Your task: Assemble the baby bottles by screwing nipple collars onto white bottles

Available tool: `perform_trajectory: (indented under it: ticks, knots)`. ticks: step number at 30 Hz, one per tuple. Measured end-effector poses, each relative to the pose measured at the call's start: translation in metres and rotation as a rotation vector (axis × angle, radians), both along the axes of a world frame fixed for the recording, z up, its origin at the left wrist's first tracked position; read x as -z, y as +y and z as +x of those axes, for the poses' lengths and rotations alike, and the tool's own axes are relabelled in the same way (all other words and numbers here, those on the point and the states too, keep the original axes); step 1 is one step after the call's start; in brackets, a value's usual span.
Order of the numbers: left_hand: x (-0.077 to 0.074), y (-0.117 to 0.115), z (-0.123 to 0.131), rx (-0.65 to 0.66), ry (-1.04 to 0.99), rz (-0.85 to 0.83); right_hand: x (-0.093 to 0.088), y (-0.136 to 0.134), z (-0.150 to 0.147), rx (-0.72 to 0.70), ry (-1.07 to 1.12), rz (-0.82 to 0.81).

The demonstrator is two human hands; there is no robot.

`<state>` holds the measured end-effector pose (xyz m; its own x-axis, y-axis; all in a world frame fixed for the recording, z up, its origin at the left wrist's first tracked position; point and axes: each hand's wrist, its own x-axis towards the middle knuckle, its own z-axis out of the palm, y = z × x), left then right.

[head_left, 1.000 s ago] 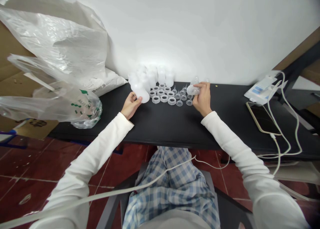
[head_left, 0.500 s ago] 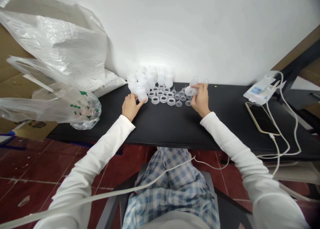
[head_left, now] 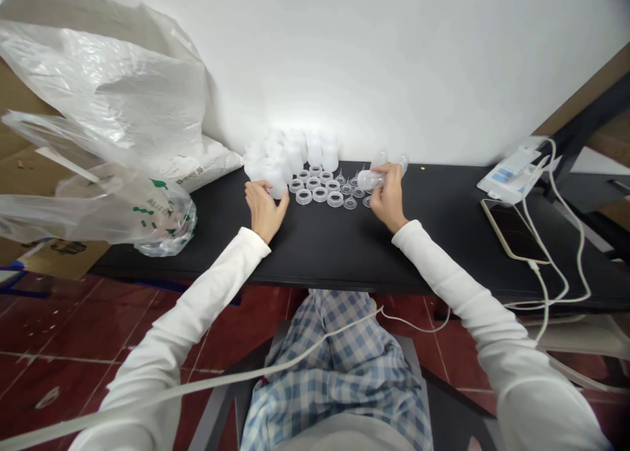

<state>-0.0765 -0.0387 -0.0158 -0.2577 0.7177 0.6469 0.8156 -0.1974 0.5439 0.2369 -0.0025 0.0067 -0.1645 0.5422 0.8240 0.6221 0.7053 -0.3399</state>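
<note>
My left hand [head_left: 266,211] curls its fingers and thumb around the nearest milky-white bottle [head_left: 278,183], at the front of a cluster of similar bottles [head_left: 295,150]. My right hand [head_left: 388,200] pinches a clear domed bottle cap [head_left: 369,179], which lies sideways above the teats. Between the hands, several translucent screw rings [head_left: 319,194] sit in rows on the black table. Several clear bottle teats [head_left: 350,203] stand to the right of the rings, partly covered by my right hand. More clear caps [head_left: 380,157] are behind that hand.
A large white plastic bag [head_left: 147,96] and a clear bag with green print [head_left: 165,214] occupy the table's left end. At the right lie a phone [head_left: 514,231], a white packet [head_left: 509,175] and white cables [head_left: 581,254]. A cable crosses above my lap. The white wall borders the table's back.
My left hand has turned and wrapped further around the front bottle. The cap in my right hand has shifted a little left and now lies more sideways. The view has moved slightly.
</note>
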Motion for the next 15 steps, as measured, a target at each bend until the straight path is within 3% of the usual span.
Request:
perform_trajectory:
  ticks: [4, 6, 10, 15]
  knots:
    - [-0.002, -0.008, 0.04, 0.484, 0.144, 0.12, 0.006, -0.004, -0.01, -0.159, 0.042, -0.035]
    - [-0.003, -0.008, 0.064, 0.636, 0.167, 0.131, 0.009, -0.007, -0.016, -0.205, 0.082, -0.078]
    - [-0.007, 0.0, 0.102, 0.737, 0.077, 0.14, 0.015, -0.01, -0.023, -0.237, 0.158, -0.174]
    - [-0.011, 0.015, 0.127, 0.764, -0.045, 0.217, 0.018, -0.008, -0.019, -0.263, 0.169, -0.225]
